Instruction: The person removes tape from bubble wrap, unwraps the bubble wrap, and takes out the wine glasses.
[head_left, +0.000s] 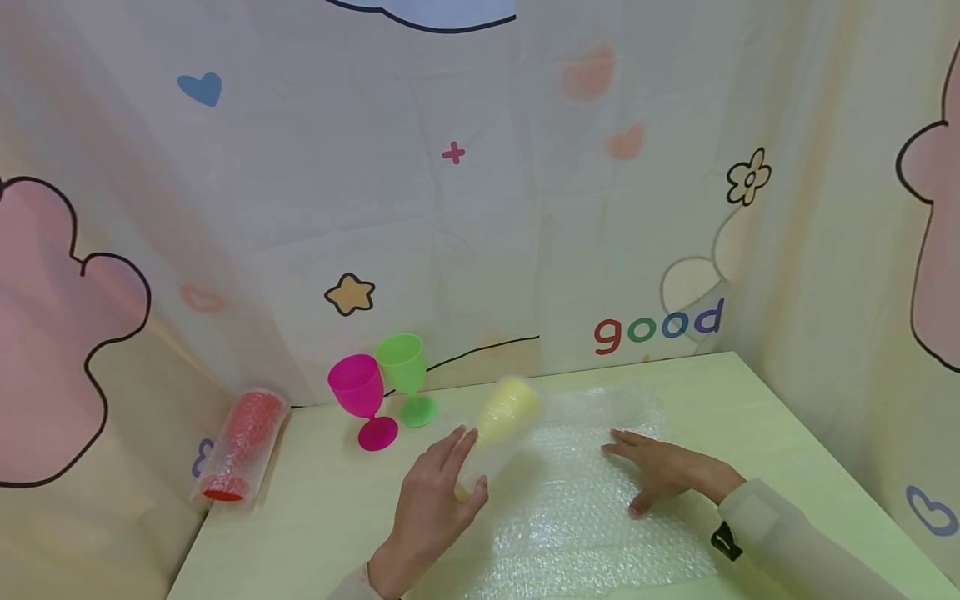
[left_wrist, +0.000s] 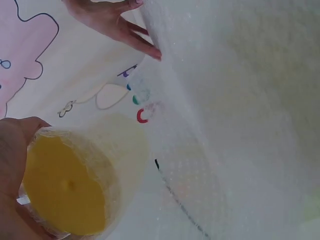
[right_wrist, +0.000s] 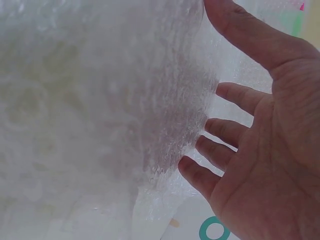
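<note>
My left hand [head_left: 429, 504] holds a yellow goblet [head_left: 512, 407], tilted and loosely covered by clear bubble wrap. In the left wrist view the round yellow foot [left_wrist: 67, 187] faces the camera, with fingers and thumb at its edge. A wide bubble wrap sheet [head_left: 577, 508] spreads over the table under and right of the goblet. My right hand [head_left: 671, 468] is at the sheet's right side, its fingers spread. In the right wrist view the fingertips of that hand [right_wrist: 265, 130] are right at the bubble wrap [right_wrist: 115, 100].
A magenta goblet [head_left: 357, 385] and a green goblet [head_left: 402, 367] stand upright at the back left of the table [head_left: 315, 517]. Farther left, a red goblet [head_left: 247, 433] rolled in bubble wrap lies by the table's left edge. A printed curtain [head_left: 465, 233] hangs behind.
</note>
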